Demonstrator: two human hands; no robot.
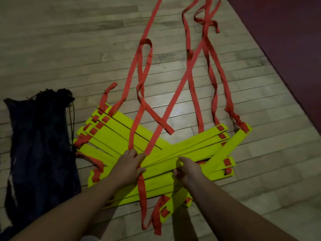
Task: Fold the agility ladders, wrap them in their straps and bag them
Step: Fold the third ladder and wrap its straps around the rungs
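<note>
i see the yellow rungs heaped in a loose, crossed fan on the wooden floor, lower centre of the frame, their ends splayed out to left and right rather than squared up. the red straps trail from the pile toward the top edge of the frame in long loops that cross each other, and more ends hang off the near side of the pile toward the bottom.

my left hand sits on the middle of the stack with its fingers curled over a strap that runs under the palm, gripping it against the rungs. my right hand pinches the near edge of several rungs, thumb on top and fingers tucked underneath.

the dark drawstring bag lies flat at the left edge, just beside the left rung ends, mouth pointing up the frame. a dark red mat cuts the upper right corner on a diagonal; bare boards show between its edge and the pile.
</note>
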